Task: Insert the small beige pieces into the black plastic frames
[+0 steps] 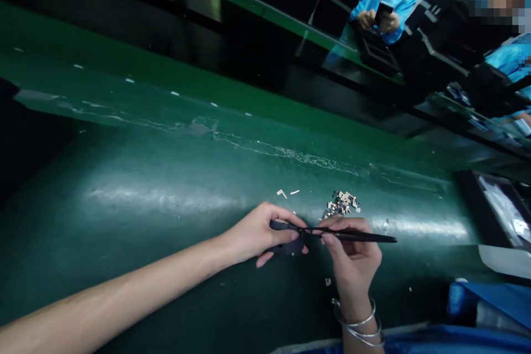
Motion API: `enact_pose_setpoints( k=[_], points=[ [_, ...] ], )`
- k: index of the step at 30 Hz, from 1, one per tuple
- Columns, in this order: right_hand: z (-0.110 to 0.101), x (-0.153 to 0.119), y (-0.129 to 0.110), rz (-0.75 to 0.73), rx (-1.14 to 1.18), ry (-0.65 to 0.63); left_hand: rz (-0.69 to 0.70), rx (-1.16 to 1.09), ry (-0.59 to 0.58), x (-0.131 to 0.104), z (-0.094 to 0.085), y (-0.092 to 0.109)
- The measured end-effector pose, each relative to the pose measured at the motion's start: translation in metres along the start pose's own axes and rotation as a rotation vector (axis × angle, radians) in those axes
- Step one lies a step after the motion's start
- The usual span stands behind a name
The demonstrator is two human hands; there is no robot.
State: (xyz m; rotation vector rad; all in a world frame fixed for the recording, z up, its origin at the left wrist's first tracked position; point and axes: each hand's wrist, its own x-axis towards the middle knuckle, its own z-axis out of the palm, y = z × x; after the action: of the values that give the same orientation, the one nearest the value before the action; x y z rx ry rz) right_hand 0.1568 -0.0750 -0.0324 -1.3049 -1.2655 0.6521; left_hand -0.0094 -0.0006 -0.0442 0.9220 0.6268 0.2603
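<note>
My left hand [265,235] is closed round a small dark flat part [288,248], with the thumb on top of it and fingers beneath. Black tweezers [373,237] lie pinched between the thumb and fingers of my right hand [352,249], which wears silver bangles at the wrist. Their thin tips point left and meet the dark part near my left thumb. Whether anything sits between the tips is too small to tell. Just beyond my right hand is a pile of small beige and black pieces [342,203]. Two loose beige pieces [282,193] lie left of the pile.
Scuffed green matting [145,166] covers the table. At the right stands a black tray [477,199] with clear plastic in it. Blue fabric [485,304] lies at the lower right. Across the table, a person in blue sleeves [404,3] holds a dark object; another person sits further right.
</note>
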Motion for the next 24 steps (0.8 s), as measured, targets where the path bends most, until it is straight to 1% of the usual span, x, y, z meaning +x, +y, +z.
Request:
enact_pose_setpoints(
  k=[2,5,11,20,24],
  points=[
    [0.0022,-0.0008,-0.0003,-0.082,-0.018,-0.010,-0.001,0.005,0.007,-0.0003,0.0003,0.0000],
    [0.0043,-0.0009,0.0007,-0.136,-0.037,-0.025,-0.004,0.006,0.003,-0.0005,0.0000,0.0010],
    [0.0055,-0.0001,0.0002,-0.147,-0.088,-0.033,0.000,0.027,0.006,-0.0008,-0.0005,0.0045],
    [0.0062,-0.0011,-0.0013,-0.146,-0.109,-0.015,0.009,0.023,-0.010,-0.0010,-0.0019,0.0012],
    [0.0075,-0.0019,-0.0015,-0.183,-0.098,0.020,0.003,0.020,-0.019,-0.0009,-0.0015,0.0017]
  ],
)
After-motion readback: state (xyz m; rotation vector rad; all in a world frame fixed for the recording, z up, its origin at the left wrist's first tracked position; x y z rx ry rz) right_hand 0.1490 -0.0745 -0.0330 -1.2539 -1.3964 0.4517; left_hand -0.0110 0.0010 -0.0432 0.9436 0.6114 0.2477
